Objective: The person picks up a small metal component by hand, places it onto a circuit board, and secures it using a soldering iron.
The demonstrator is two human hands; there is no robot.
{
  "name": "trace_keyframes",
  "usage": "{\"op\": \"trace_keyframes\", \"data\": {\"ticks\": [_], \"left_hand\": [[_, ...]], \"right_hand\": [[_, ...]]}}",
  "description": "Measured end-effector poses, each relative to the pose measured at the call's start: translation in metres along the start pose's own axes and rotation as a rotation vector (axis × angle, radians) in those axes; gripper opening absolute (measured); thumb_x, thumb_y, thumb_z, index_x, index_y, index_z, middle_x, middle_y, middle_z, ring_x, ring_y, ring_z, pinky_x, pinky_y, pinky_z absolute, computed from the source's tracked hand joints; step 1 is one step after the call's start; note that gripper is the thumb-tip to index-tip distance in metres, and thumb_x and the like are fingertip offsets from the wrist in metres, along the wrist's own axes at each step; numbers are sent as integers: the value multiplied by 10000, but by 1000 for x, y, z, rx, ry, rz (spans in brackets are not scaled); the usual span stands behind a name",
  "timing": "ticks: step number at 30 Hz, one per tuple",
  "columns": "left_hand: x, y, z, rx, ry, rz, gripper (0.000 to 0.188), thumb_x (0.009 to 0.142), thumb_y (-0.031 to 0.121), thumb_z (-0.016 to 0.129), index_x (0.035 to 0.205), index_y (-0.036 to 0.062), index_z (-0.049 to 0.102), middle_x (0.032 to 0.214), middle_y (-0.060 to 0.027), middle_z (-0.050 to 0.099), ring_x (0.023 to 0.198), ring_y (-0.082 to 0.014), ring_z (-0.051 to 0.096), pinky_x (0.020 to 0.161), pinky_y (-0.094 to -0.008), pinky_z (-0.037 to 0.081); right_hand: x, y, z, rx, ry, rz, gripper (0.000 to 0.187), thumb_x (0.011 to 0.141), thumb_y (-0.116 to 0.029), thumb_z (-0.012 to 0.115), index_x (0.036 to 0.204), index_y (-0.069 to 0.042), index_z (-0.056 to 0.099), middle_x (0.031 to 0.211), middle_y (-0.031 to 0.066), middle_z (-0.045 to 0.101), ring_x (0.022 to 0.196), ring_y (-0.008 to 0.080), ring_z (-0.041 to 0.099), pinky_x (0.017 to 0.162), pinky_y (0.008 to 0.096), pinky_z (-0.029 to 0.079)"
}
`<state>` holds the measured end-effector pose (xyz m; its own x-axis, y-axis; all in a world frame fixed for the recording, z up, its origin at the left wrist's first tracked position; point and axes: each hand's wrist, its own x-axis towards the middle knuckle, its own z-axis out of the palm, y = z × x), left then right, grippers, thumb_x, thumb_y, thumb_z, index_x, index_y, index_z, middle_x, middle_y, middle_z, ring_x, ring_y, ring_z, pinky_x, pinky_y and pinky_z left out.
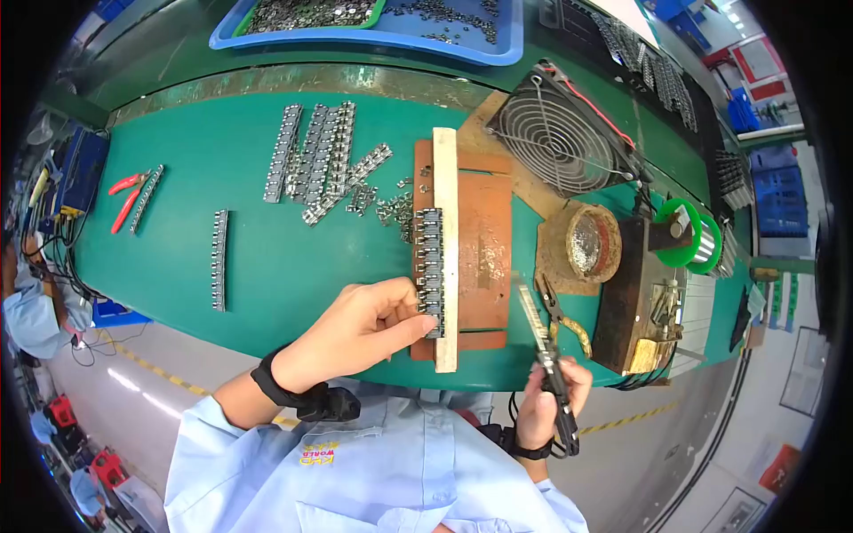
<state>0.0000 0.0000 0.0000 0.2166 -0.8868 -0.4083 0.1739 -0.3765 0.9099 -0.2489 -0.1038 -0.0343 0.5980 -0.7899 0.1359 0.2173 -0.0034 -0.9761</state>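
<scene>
Left hand [360, 330], at lower centre, pinches the lower end of a strip [430, 266]. The strip stands near-vertical in mid-frame, along the left edge of a pale rail [450, 293], running upward from those fingertips; this hand is the nearer. Well apart, right of lower centre, the right hand [555, 404] grasps a slim piece [553, 373], upper end leaning left, just beside pliers [553, 306].
</scene>
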Motion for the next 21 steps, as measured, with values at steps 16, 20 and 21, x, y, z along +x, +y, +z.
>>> {"op": "trace_keyframes", "data": {"ticks": [16, 20, 21], "left_hand": [[5, 4, -12, -62, -57, 84, 177, 878, 145, 552, 793, 7, 479, 682, -12, 547, 581, -56, 525, 492, -198, 435], [10, 12, -20, 38, -112, 15, 188, 894, 168, 526, 804, 7, 491, 685, -24, 549, 572, -78, 550, 502, -218, 447], [11, 11, -21, 46, -128, 24, 194, 896, 174, 523, 802, 6, 494, 684, -25, 550, 570, -84, 556, 503, -221, 450]], "right_hand": [[33, -24, 43, -447, -151, -196, 306, 782, -79, 644, 1033, -59, 470, 993, 156, 579, 797, 215, 570, 723, 295, 452], [54, -18, 67, -614, -369, -260, 336, 732, 13, 672, 978, -74, 460, 929, 181, 635, 816, 237, 587, 720, 301, 452], [56, -17, 72, -672, -373, -283, 356, 715, 39, 680, 966, -76, 455, 909, 184, 646, 832, 242, 588, 728, 303, 451]]}}
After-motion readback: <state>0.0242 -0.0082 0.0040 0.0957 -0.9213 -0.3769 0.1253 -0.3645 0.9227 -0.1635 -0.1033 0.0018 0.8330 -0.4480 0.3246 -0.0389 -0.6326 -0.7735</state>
